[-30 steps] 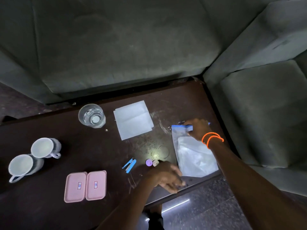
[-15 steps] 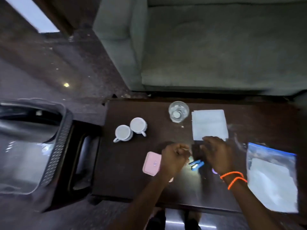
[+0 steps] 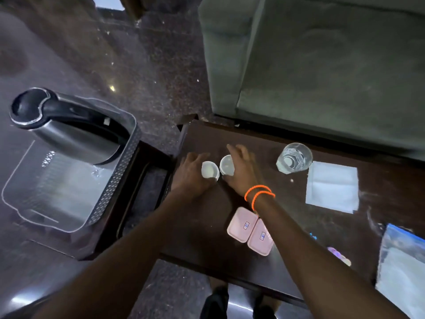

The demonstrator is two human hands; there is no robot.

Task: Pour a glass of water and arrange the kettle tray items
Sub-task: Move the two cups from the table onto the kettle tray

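Two white cups stand side by side near the dark table's left end. My left hand (image 3: pixel 189 174) wraps its thumb and fingers round the left cup (image 3: pixel 209 170). My right hand (image 3: pixel 242 168), with orange bands at the wrist, curls round the right cup (image 3: pixel 226 165); both hands are blurred. A glass of water (image 3: pixel 294 158) stands to the right of them. The steel kettle (image 3: pixel 69 132) with a black lid sits at the far end of a silver tray (image 3: pixel 115 180) on a low stand to the left.
Two pink boxes (image 3: pixel 250 231) lie under my right forearm. A white napkin (image 3: pixel 332 186) and a zip bag (image 3: pixel 402 272) lie further right, with small purple caps (image 3: pixel 338 255) between. A grey sofa (image 3: pixel 322 65) borders the table (image 3: pixel 200 134) behind.
Both hands left the small items mid-table and moved left to the two cups. My view swung left, bringing the kettle and tray into sight.
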